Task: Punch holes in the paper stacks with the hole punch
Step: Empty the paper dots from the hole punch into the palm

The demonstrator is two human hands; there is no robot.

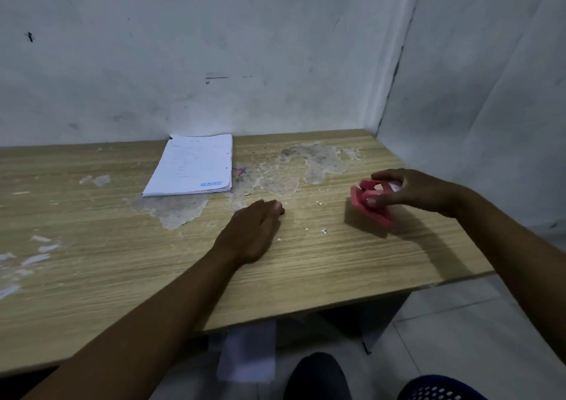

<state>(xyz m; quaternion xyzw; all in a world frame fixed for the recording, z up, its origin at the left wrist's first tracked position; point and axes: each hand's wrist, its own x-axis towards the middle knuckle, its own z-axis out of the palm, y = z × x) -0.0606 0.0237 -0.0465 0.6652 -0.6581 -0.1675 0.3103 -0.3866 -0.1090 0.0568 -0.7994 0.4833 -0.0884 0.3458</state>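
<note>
A white paper stack with a blue "REJECTED" stamp lies at the back of the wooden table, two punched holes showing along its right edge. My right hand grips a red hole punch, held tilted just above the table at the right. My left hand rests palm down on the table in the middle, fingers together, holding nothing. A few small white paper bits lie between the hands.
Grey walls close the table at the back and right. The table's surface is worn with peeled patches. More white paper lies on the tiled floor under the table. A blue perforated basket sits at the bottom right.
</note>
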